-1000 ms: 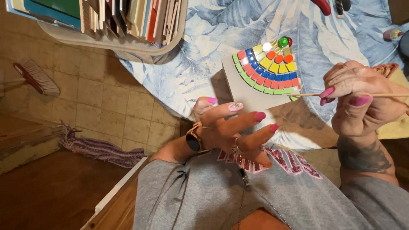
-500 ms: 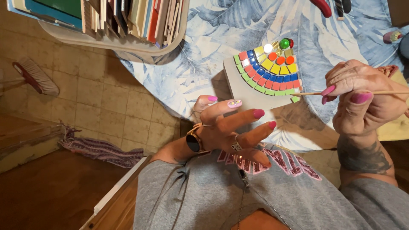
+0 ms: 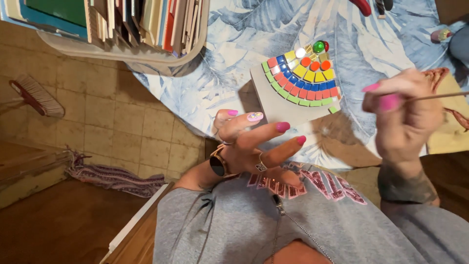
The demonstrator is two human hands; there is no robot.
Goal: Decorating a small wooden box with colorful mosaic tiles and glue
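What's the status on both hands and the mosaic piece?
Left hand open, fingers spread, empty. Right hand pinching thin stick. Mosaic tile piece flat on table, untouched, nothing blocking.

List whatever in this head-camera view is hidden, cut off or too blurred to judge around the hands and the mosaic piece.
- Thin wooden stick: far end cut off by the right frame edge.
- Right hand: motion-blurred, so its grip is unclear.
- Grey slab with coloured mosaic tiles: near edge hidden behind the left hand.
- Red-handled tool: cut off by the top edge.
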